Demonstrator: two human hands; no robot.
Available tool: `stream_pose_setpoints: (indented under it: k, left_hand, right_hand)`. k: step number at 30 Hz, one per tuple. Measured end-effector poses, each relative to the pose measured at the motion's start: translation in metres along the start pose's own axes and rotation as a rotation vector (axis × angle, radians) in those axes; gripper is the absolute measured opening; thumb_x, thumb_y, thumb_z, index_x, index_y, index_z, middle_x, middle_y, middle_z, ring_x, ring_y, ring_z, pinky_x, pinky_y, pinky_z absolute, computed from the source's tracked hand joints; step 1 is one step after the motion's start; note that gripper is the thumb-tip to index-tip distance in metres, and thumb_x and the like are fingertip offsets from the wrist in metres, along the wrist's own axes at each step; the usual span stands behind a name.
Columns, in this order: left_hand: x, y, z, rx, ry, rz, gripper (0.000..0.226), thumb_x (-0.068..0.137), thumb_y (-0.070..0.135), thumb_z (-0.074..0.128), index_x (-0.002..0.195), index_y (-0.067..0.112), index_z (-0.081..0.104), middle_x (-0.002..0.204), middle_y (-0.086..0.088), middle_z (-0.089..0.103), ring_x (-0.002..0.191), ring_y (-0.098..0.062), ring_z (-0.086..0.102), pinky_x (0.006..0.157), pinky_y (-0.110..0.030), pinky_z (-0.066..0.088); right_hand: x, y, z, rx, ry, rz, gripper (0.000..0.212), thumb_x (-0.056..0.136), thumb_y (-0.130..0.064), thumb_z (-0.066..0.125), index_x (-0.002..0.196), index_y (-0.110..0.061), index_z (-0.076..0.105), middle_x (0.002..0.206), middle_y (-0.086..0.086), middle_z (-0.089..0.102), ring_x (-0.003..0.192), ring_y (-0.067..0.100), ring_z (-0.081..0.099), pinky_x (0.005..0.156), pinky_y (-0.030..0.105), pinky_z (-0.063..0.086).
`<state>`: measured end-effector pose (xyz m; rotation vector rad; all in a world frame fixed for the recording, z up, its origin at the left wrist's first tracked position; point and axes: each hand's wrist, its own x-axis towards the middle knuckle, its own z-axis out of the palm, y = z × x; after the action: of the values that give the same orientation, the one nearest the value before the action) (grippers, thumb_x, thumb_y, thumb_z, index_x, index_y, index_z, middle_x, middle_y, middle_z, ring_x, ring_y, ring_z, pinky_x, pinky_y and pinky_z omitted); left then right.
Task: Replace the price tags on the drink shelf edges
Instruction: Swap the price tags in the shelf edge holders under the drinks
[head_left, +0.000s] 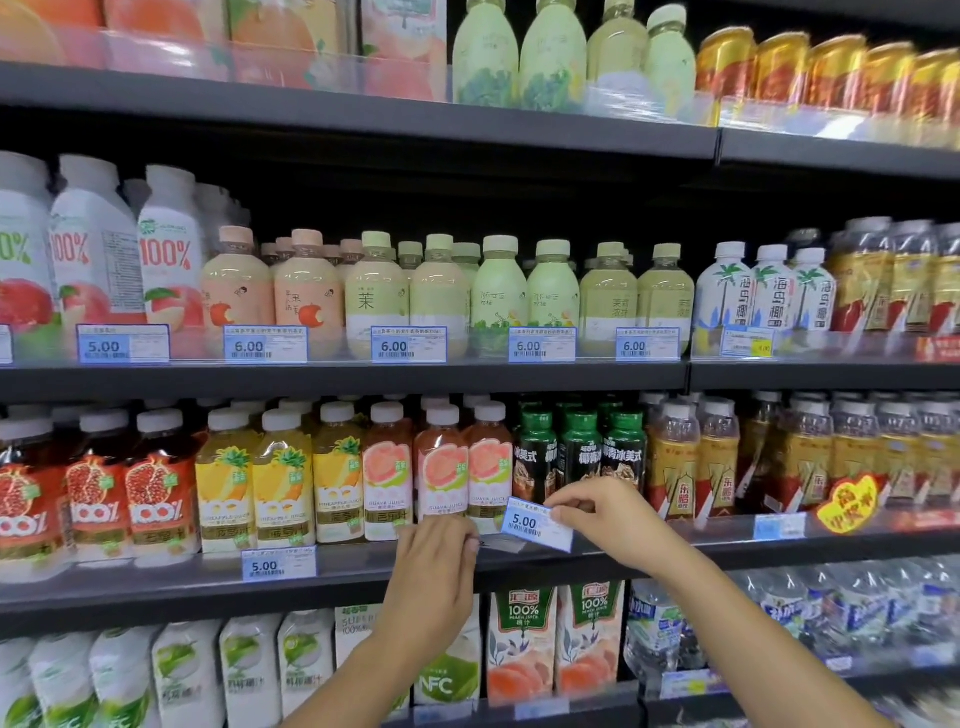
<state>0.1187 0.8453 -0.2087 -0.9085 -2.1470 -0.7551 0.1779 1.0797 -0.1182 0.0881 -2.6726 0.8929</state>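
My right hand (605, 512) pinches a blue-bordered white price tag (532, 524) reading 5.00, held tilted just above the edge of the third shelf (519, 564), in front of the guava juice bottles (441, 483). My left hand (435, 558) rests at the shelf edge right beside the tag, fingers curled against the clear tag holder strip (498, 544); what its fingertips touch is hidden. Another 5.00 tag (279, 563) sits in the strip to the left, below the pineapple juice bottles (254, 493).
The shelf above carries a row of tags (408, 344) reading 5.00 and 6.00 under apple and tea bottles. Dark coffee bottles (582, 452) and gold bottles (696, 462) stand to the right. Juice cartons (556, 644) fill the shelf below my arms.
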Motion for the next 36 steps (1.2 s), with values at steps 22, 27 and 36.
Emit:
stream_pose_setpoints:
  k: [22,27,36]
  left_hand:
    - [-0.072,-0.057,-0.081,0.235,0.115,-0.247,0.014,0.104,0.026,0.035,0.098,0.028,0.048,0.09,0.014,0.049,0.082,-0.01,0.047,0.079,-0.036,0.039]
    - [-0.121,-0.103,-0.16,0.335,0.184,-0.39,0.012,0.102,0.026,0.037,0.096,0.03,0.047,0.086,0.013,0.049,0.081,-0.012,0.047,0.077,-0.037,0.04]
    - [-0.231,-0.21,-0.336,0.522,0.174,-0.486,0.016,0.102,0.032,0.032,0.088,0.032,0.04,0.079,0.012,0.043,0.076,-0.011,0.041,0.074,-0.033,0.033]
  right_hand:
    - [0.044,-0.066,0.095,0.251,-0.177,-0.248,0.018,0.091,-0.021,0.067,0.103,-0.033,0.074,0.085,-0.013,0.074,0.074,0.0,0.067,0.075,0.025,0.057]
    - [0.049,-0.153,0.159,0.223,-0.168,-0.404,0.024,0.089,-0.02,0.07,0.087,-0.043,0.067,0.088,-0.016,0.069,0.082,-0.002,0.064,0.075,0.021,0.051]
    - [0.038,-0.341,0.312,0.251,-0.075,-0.507,0.016,0.092,-0.022,0.067,0.105,-0.022,0.075,0.097,-0.015,0.067,0.094,0.004,0.063,0.074,0.0,0.038]
